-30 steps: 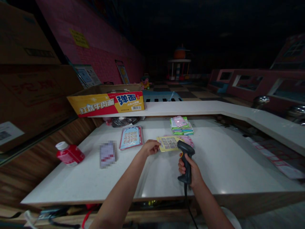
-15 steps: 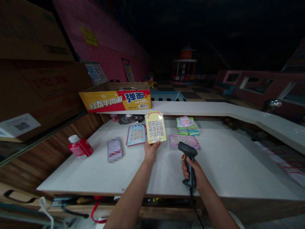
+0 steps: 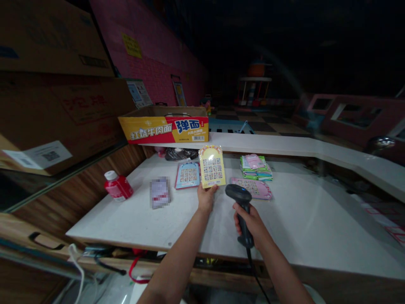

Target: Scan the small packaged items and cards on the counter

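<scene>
My left hand (image 3: pixel 207 198) grips the lower edge of a yellow sticker-sheet pack (image 3: pixel 212 168), held upright with its grid of small pictures facing me. A black handheld barcode scanner (image 3: pixel 241 213) is in my right hand (image 3: pixel 251 223), its head angled toward the yellow pack and apart from it. Left of the yellow pack lies a blue pack (image 3: pixel 187 175). A pink pack (image 3: pixel 257 190) rests flat behind the scanner. Farther back sits a stack of green-edged packs (image 3: pixel 257 171) with a small pink piece on top.
A red bottle with a white cap (image 3: pixel 118 186) and a blurred-out pale item (image 3: pixel 160 192) are on the white counter (image 3: pixel 133 223). An open noodle carton (image 3: pixel 167 129) stands on the raised ledge (image 3: pixel 272 142). Large cardboard boxes (image 3: pixel 76 109) are stacked at left. The scanner's cable (image 3: pixel 253 266) hangs over the front edge.
My right hand has brought the scanner leftward, closer to the yellow pack, and turned its head toward it. The view has shifted slightly left; the yellow pack stays in my left hand.
</scene>
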Tool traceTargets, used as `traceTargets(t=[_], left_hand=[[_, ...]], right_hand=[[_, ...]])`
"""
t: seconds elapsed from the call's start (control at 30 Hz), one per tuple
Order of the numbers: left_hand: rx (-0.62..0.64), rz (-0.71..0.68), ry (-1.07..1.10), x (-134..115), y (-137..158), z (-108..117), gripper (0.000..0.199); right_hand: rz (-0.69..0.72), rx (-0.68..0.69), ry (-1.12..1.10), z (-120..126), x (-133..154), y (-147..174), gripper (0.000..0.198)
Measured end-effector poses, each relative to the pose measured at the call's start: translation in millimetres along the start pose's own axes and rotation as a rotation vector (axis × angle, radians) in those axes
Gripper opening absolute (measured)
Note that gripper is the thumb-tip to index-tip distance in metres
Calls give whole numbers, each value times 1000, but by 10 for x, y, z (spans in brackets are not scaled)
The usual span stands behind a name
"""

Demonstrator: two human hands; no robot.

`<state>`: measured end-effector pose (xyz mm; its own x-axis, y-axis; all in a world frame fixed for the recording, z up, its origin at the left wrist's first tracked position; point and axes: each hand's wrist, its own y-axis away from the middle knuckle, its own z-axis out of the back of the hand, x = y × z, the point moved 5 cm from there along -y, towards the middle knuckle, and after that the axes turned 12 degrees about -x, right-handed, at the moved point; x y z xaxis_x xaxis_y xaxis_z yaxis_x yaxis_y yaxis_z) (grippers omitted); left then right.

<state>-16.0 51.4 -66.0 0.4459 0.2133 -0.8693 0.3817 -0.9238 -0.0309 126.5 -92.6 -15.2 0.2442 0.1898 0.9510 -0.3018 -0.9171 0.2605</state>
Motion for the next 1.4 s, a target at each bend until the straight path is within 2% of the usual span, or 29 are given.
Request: traceTargets(t=[0.23,0.4,0.67,0.9,1.0,1.1,1.23,1.4], left_hand=[[16,8,28,-7,12,-16,52],[24,19,43,-18,25,-9,53],[42,54,11,-34,46,-24,59],[18,65,-25,-63,96,-6,62],[-21,54,-26,-160,129,100,62],[-104,-6,-19,-349,107,299,60],[-180,-19,-27,-620,-65,533,49],[-229,18,-47,-783,-303,636,30]], right_hand=[[29,-7,-10,24,29,35,47],[0,14,-88,157,6,-65,51],[-91,139,-387,427,-223,-283,44],[-97,82,-472,445,-247,-249,41],[-97,89,-494,451,-258,-256,40],[-129,116,-522,470,-291,-290,38],[-164,169,-543,490,-324,-331,37],[-173,172,-557,510,-332,-329,35]])
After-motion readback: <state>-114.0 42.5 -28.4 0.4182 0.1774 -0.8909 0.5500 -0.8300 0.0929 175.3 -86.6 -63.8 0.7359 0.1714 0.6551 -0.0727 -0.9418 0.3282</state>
